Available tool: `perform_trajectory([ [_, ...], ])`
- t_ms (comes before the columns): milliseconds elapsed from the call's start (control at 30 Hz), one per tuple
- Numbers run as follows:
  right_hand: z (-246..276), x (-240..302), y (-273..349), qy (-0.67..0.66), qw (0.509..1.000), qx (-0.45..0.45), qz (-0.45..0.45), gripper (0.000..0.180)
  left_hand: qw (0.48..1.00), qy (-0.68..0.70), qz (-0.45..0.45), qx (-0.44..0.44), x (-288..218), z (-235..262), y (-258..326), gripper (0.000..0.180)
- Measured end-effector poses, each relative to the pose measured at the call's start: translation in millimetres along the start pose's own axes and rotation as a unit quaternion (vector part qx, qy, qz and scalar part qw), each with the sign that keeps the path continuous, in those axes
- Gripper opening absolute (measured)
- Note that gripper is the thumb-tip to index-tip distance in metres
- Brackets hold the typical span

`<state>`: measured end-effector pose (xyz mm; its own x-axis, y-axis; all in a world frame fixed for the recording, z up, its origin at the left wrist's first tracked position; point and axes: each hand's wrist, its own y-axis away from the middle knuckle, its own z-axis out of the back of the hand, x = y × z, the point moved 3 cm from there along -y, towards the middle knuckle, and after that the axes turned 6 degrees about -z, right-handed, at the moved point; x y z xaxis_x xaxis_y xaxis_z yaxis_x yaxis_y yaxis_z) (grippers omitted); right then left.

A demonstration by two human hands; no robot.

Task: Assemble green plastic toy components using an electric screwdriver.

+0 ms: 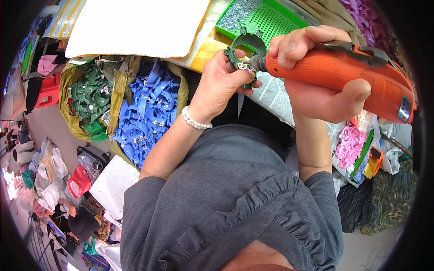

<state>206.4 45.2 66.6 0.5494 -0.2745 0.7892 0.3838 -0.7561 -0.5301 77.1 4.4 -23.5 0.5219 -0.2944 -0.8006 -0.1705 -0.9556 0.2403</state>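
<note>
My left hand (221,83) pinches a green plastic ring-shaped part (246,47) and holds it up in front of me. My right hand (316,77) grips an orange electric screwdriver (343,72), whose tip meets a small metal piece on the lower edge of the green part. A pearl bracelet (195,120) circles my left wrist. Both hands hover over the edge of a worktable, just below a green perforated tray (275,22) holding small metal screws.
To my left stand a sack of blue plastic parts (147,117) and a sack of green ones (90,95). A white board (135,27) lies at the top. Pink parts (350,147) and bags sit at right. Clutter, a red stool (47,92) and a white panel (113,185) are on the floor.
</note>
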Motion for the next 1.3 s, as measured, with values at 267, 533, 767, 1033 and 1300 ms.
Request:
perform_trajectory([
  [267,0.5,-5.2,2.5,-0.002,1.0,0.012,0.001,0.073,1.0,0.0,-0.001,0.004,1.8,0.6,1.9,0.03],
  [533,-4.8,-7.3,6.6,-0.014,1.0,0.011,-0.01,0.071,0.999,-0.007,-0.04,-0.032,0.9,-8.5,2.9,0.021],
  [767,-6.1,-13.2,10.6,-0.025,0.995,-0.069,-0.065,0.06,0.993,-0.062,-0.069,-0.075,8.5,-3.1,5.0,0.018],
  [1033,-3.5,11.6,15.5,-0.026,0.999,-0.019,-0.005,0.082,0.991,-0.057,-0.122,-0.019,7.2,4.7,1.5,0.028],
  [1300,14.6,23.6,11.7,0.008,0.999,-0.032,-0.019,0.075,0.916,-0.175,-0.288,-0.217,-93.7,102.4,49.9,0.037],
])
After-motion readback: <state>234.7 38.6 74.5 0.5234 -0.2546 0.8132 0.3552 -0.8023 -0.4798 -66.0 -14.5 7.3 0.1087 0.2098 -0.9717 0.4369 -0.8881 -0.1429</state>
